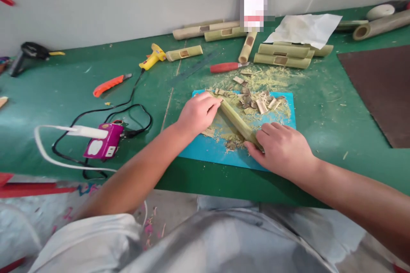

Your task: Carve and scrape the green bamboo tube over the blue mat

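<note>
A pale green bamboo tube (238,120) lies slantwise over a blue mat (205,149), held at both ends. My left hand (199,111) is closed on its far left end, thumb along the top. Around the near right end, the fingers of my right hand (281,149) are wrapped. Bamboo shavings and chips (261,104) cover much of the mat behind the tube. Beyond the mat's back edge rests a red-handled carving knife (226,67).
Several bamboo tubes with cut slots (282,60) lie along the back. Leftward are an orange utility knife (110,85), a yellow corded tool (153,56) and a purple power adapter (104,140) with loose cables. A dark brown sheet (381,89) lies right.
</note>
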A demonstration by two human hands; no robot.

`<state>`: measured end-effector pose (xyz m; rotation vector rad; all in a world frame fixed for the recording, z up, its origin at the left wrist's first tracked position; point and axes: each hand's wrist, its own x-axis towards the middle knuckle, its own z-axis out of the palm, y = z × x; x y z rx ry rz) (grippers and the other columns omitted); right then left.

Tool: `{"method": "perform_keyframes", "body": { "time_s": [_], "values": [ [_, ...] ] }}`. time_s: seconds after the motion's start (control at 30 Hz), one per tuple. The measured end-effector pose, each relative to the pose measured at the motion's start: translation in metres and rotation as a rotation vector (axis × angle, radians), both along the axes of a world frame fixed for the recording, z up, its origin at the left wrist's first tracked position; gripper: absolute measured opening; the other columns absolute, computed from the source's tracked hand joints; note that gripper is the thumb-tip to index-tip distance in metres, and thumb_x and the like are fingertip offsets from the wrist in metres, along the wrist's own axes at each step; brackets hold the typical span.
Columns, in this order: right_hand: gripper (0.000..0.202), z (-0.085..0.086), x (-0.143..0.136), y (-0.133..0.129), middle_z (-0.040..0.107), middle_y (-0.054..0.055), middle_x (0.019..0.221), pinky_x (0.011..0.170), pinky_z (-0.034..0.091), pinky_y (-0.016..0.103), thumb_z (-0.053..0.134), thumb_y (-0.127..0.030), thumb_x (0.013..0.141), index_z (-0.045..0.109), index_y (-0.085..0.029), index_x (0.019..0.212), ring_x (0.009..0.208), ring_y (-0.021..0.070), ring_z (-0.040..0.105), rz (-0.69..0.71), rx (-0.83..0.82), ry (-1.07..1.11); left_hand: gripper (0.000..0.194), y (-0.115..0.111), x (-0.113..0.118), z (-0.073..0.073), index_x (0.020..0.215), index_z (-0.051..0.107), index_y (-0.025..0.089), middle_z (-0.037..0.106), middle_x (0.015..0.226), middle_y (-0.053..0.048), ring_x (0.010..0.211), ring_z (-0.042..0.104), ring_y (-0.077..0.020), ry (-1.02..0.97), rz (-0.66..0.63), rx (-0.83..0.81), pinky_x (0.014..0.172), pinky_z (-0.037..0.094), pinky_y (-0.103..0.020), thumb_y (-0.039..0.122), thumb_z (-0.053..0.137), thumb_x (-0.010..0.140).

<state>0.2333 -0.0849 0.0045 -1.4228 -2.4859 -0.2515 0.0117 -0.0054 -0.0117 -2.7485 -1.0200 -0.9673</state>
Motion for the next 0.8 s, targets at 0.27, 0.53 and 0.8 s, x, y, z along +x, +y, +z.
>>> {"method": "perform_keyframes", "body": {
  "time_s": [0.27, 0.53, 0.8],
  "values": [
    [0.040, 0.001, 0.000, 0.000, 0.056, 0.004, 0.062, 0.058, 0.025, 0.031, 0.050, -0.041, 0.090, 0.061, -0.017, 0.061, 0.060, 0.0150, 0.046, -0.008, -0.040, -0.004, 0.026, 0.006, -0.004, -0.002, 0.091, 0.069, 0.012, 0.064, 0.077, -0.006, 0.071, 0.060, -0.0129, -0.017, 0.018, -0.023, 0.067, 0.052, -0.025, 0.024, 0.047, 0.099],
    [0.039, 0.002, 0.000, 0.001, 0.058, 0.005, 0.063, 0.058, 0.026, 0.031, 0.049, -0.040, 0.091, 0.062, -0.017, 0.062, 0.061, 0.0153, 0.047, -0.003, -0.049, -0.002, 0.028, -0.001, 0.002, 0.001, 0.090, 0.069, 0.012, 0.062, 0.075, -0.005, 0.070, 0.059, -0.0133, 0.008, -0.007, -0.007, 0.065, 0.051, -0.025, 0.024, 0.046, 0.099],
    [0.038, 0.001, 0.000, 0.000, 0.057, 0.004, 0.062, 0.058, 0.026, 0.031, 0.050, -0.039, 0.091, 0.061, -0.017, 0.061, 0.061, 0.0158, 0.048, 0.004, -0.010, -0.011, 0.027, -0.007, 0.005, 0.003, 0.091, 0.068, 0.011, 0.063, 0.078, -0.007, 0.071, 0.061, -0.0143, 0.007, -0.016, -0.033, 0.067, 0.052, -0.026, 0.022, 0.045, 0.099]
  ]
}}
